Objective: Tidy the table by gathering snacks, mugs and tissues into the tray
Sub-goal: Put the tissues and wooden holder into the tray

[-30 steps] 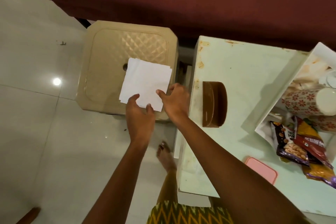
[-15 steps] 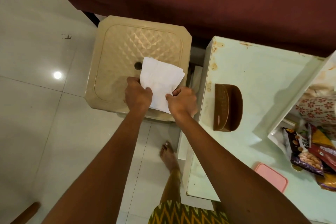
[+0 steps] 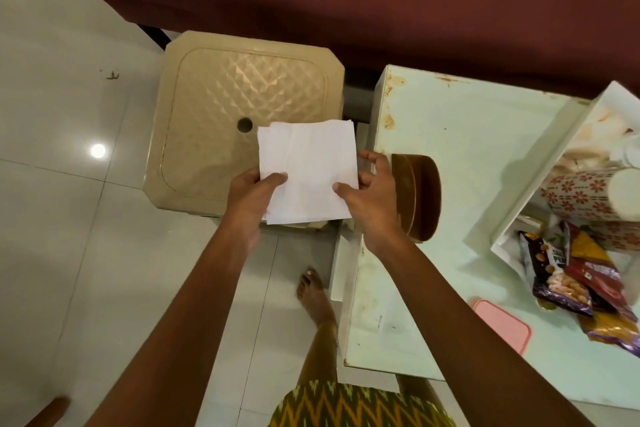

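Tissues (image 3: 308,166) raised off stool (image 3: 221,107); left hand (image 3: 247,199) and right hand (image 3: 372,201) pinch flat white stack

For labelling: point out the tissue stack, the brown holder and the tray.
tissue stack (image 3: 308,163), head view, middle of top sheet
brown holder (image 3: 424,194), head view, curved side
tray (image 3: 533,173), head view, left wall

White tissues (image 3: 308,170), beige quilted stool (image 3: 242,107), pale green table (image 3: 467,156), red-flowered mug (image 3: 581,196), possibly purple snack packet (image 3: 550,284).
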